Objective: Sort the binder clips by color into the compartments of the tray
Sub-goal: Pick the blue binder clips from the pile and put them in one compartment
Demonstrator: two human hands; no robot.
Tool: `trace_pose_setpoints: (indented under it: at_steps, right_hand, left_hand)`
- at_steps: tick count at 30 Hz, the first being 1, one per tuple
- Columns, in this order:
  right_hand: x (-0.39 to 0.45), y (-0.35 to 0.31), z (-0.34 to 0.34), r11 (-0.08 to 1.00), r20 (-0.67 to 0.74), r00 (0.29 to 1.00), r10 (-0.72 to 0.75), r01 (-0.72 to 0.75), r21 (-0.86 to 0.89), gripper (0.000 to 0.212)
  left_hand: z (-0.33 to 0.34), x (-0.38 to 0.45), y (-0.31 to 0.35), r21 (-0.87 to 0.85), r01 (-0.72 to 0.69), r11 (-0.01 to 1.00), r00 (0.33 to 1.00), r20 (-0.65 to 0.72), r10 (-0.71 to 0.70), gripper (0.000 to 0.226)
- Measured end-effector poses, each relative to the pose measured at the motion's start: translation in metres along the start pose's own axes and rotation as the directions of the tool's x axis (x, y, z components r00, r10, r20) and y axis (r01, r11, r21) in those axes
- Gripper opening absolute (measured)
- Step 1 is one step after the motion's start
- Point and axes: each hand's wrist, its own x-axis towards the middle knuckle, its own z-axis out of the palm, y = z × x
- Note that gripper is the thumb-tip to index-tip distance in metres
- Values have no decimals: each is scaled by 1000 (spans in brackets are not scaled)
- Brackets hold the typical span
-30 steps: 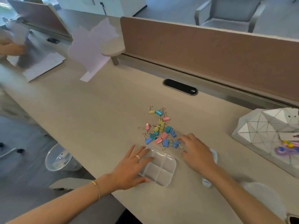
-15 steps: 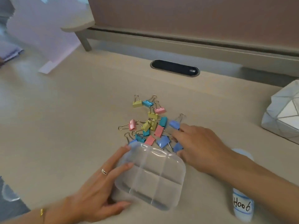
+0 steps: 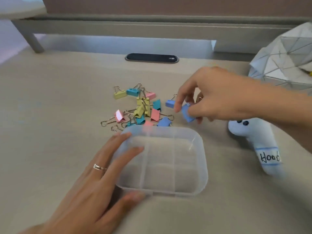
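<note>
A clear plastic tray (image 3: 201,168) with several compartments lies on the desk, all of them bare. My left hand (image 3: 94,179) rests flat on its left side, fingers spread over the rim and thumb against the front wall. Beyond the tray lies a loose pile of binder clips (image 3: 141,107) in yellow, pink, teal and blue. My right hand (image 3: 217,95) hovers right of the pile, above the tray's far right corner, pinching a blue binder clip (image 3: 187,114) between thumb and fingers. Another blue clip (image 3: 170,103) lies just left of it.
A pale blue plush toy (image 3: 258,146) with a handwritten label lies right of the tray. A white faceted bag (image 3: 283,59) sits at the far right. A black cable slot (image 3: 152,57) is set in the desk before the grey partition rail.
My right hand has lifted a blue clip out of the pile and raised it to the right. The camera has moved closer; my left hand still holds the tray.
</note>
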Motion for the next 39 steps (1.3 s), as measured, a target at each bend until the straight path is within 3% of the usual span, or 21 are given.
trace_pose_setpoints:
  at_steps: [2, 4, 12, 15, 20, 24, 26, 30, 32, 35, 39]
  right_hand:
    - [-18, -14, 1, 995, -41, 998, 39, -35, 98, 28]
    - [-31, -28, 9, 992, -91, 991, 100, -92, 89, 27]
    - [-42, -58, 54, 859, -242, 906, 346, -410, -308, 15]
    - [-39, -58, 64, 889, -209, 916, 342, -388, -244, 9]
    - [-36, -52, 60, 931, -108, 927, 359, -365, -32, 17]
    - [-38, -54, 46, 950, -51, 950, 309, -306, 57, 15]
    - [-37, -51, 34, 952, -48, 953, 299, -294, 84, 15]
    - [-6, -33, 20, 957, -193, 939, 285, -290, 2, 13]
    - [15, -29, 27, 942, -133, 934, 332, -335, -2, 17]
    - [39, -27, 45, 922, -36, 923, 383, -384, -45, 44]
    - [50, -26, 59, 920, -45, 923, 381, -384, -81, 36]
  left_hand:
    - [0, -1, 0, 51, 23, 998, 1000, -12, -22, 80]
    - [-3, 1, 4, 63, -29, 998, 996, -86, 35, 76]
    - [-13, 10, 7, 115, -118, 986, 986, -101, 130, 71]
    - [-16, 10, 8, 121, -113, 986, 989, -79, 123, 72]
    - [-28, 13, 8, 124, -86, 989, 995, -37, 91, 74]
    - [-48, 14, 11, 63, -84, 995, 991, -99, 90, 79]
    - [-65, 20, 14, 46, -99, 994, 981, -166, 105, 68]
    - [-105, 72, 26, 49, -35, 998, 980, -196, 44, 32]
    - [-110, 113, 29, 64, 18, 998, 992, -129, -9, 25]
    - [-102, 158, 30, 16, 96, 995, 993, -66, -95, 14]
    - [-85, 173, 34, -63, 102, 993, 994, -26, -103, 13]
